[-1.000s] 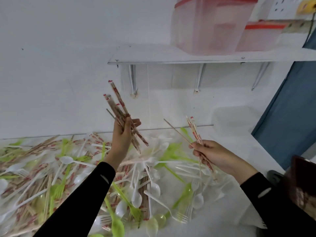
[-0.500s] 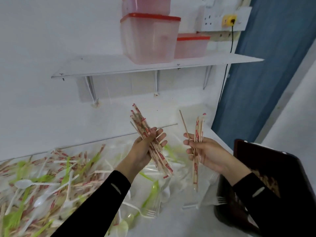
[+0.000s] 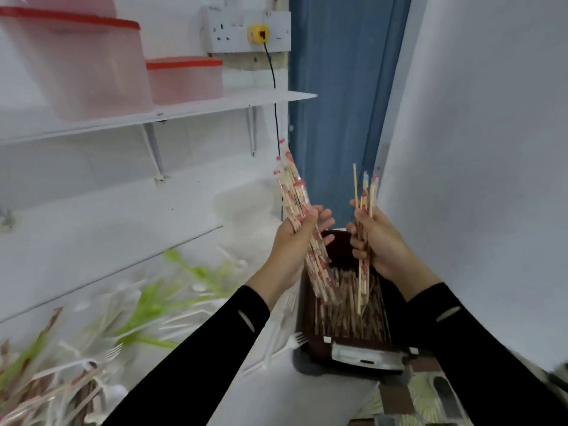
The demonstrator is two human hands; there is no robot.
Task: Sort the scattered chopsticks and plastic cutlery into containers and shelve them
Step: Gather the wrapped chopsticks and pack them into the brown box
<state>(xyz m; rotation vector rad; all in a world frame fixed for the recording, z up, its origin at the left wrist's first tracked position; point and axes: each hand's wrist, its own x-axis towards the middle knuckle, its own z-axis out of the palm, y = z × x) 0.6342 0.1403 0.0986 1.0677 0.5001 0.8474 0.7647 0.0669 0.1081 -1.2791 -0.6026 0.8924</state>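
Paper-wrapped chopsticks (image 3: 292, 192), printed in red, stand as a thick bundle in the left hand (image 3: 295, 238). The thumb is curled over the front of the bundle while the fingers behind it lie nearly straight. The bundle tilts, its upper ends leaning towards the wall and its lower ends hanging down over the dark brown container (image 3: 316, 352). The right hand (image 3: 378, 241) has its fingers curled round a thinner bunch of chopsticks (image 3: 364, 195), held close to upright (one bare stick rises above the rest), and their lower tips also reach down over the container's opening. The two hands are near each other but apart, both above the container. It sits at the right end of the white bench (image 3: 292, 395) and already holds a layer of sorted chopsticks (image 3: 341, 315).

To the left, green and white plastic cutlery (image 3: 147, 305) lies scattered over the bench, blurred, with more wrapped chopsticks mixed in at the lower left. A white fork (image 3: 295, 339) lies just beside the container's left wall. Above, a wall shelf (image 3: 215, 107) carries a large pink tub (image 3: 86, 66) and a smaller pink tub (image 3: 184, 81), both with red lids. A yellow plug (image 3: 258, 33) sits in a wall socket, its black cable (image 3: 275, 103) running down past the shelf.
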